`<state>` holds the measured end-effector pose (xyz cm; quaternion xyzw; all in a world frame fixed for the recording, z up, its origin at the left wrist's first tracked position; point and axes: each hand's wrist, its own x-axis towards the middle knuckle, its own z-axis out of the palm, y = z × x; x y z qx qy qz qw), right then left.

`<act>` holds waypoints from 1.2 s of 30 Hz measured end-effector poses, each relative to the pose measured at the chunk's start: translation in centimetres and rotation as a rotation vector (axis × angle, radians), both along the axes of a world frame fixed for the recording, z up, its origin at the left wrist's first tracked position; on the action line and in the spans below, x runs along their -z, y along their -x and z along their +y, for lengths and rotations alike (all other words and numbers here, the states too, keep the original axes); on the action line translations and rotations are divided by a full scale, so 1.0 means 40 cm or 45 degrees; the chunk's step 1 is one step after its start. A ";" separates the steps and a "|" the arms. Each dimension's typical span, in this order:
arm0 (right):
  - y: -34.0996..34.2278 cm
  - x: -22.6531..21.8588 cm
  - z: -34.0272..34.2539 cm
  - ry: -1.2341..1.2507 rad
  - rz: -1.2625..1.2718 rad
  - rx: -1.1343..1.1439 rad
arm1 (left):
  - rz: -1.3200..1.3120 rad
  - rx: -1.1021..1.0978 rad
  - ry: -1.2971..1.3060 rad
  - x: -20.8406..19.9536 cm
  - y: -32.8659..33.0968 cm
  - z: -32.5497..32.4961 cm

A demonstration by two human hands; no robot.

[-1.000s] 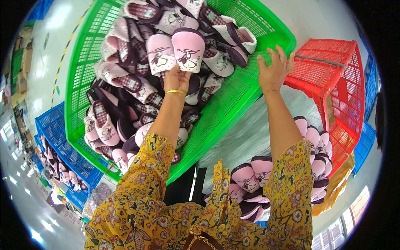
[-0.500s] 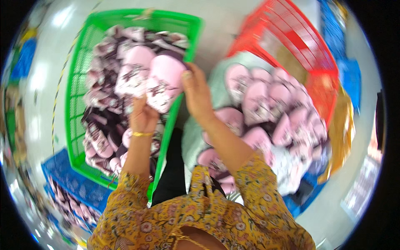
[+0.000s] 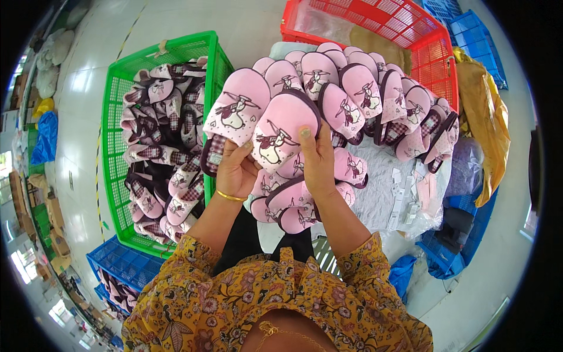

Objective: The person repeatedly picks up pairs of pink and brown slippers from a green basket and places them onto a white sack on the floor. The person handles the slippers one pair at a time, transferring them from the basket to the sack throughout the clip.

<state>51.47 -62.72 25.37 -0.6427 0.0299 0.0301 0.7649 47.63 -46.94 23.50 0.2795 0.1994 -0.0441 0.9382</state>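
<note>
A pair of pink slippers with dark trim and a printed cartoon figure is held up in front of me, side by side with the toes pointing away. My left hand (image 3: pixel 236 171) is closed on the left slipper (image 3: pixel 239 91), near its checked insole. The right slipper (image 3: pixel 288 114) overlaps it and is gripped at its right edge by my right hand (image 3: pixel 318 161), thumb on top. Just beyond and beside them, many matching slippers (image 3: pixel 318 69) stand in overlapping rows on a pale-covered surface (image 3: pixel 375 188). The hands partly cover some slippers lying nearer to me.
On the left stands a green crate (image 3: pixel 111 176) full of jumbled slippers. A red crate (image 3: pixel 437 76) is at the far right, beside a yellow-brown sheet (image 3: pixel 487 111). Small white tags (image 3: pixel 399 190) lie on the covering. Blue crates (image 3: pixel 132 261) stand at lower left and right.
Both hands have carried the two slippers from over the green crate rightward to in front of the slipper rows. The view has shifted too, and the right hand's thumb now rests on the right slipper.
</note>
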 end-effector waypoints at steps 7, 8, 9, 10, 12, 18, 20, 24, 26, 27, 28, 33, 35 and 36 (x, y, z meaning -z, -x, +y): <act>-0.013 0.066 0.086 -0.075 0.243 0.010 | 0.144 -0.206 -0.204 0.036 0.021 0.078; -0.024 0.080 0.120 -0.192 0.306 0.014 | 0.156 -0.221 -0.261 0.045 0.024 0.114; -0.029 0.103 0.156 -0.294 0.375 0.024 | 0.117 -0.223 -0.306 0.069 0.033 0.162; -0.037 0.130 0.183 -0.386 0.446 0.039 | 0.153 -0.264 -0.343 0.088 0.039 0.202; -0.061 0.194 0.227 -0.524 0.561 0.014 | 0.238 -0.386 -0.379 0.117 0.046 0.294; -0.147 0.301 0.373 -0.461 0.801 -0.038 | 0.477 -0.546 -0.235 0.302 0.101 0.524; -0.173 0.326 0.422 -0.380 0.840 -0.041 | 0.549 -0.604 -0.143 0.365 0.115 0.570; -0.242 0.391 0.510 -0.218 0.787 -0.078 | 0.570 -0.731 -0.015 0.490 0.117 0.637; -0.290 0.418 0.544 -0.115 0.691 -0.097 | 0.732 -0.906 -0.050 0.531 0.104 0.659; -0.317 0.434 0.552 -0.001 0.648 -0.141 | 0.782 -0.986 -0.106 0.544 0.094 0.667; -0.343 0.441 0.570 0.110 0.572 -0.172 | 0.801 -1.050 -0.124 0.563 0.095 0.684; -0.479 0.476 0.682 0.556 0.307 -0.321 | 0.870 -1.366 -0.326 0.682 0.152 0.785; -0.514 0.498 0.718 0.688 0.225 -0.395 | 0.989 -1.488 -0.400 0.700 0.171 0.826; -0.530 0.521 0.736 0.719 0.100 -0.388 | 1.090 -1.450 -0.440 0.708 0.183 0.844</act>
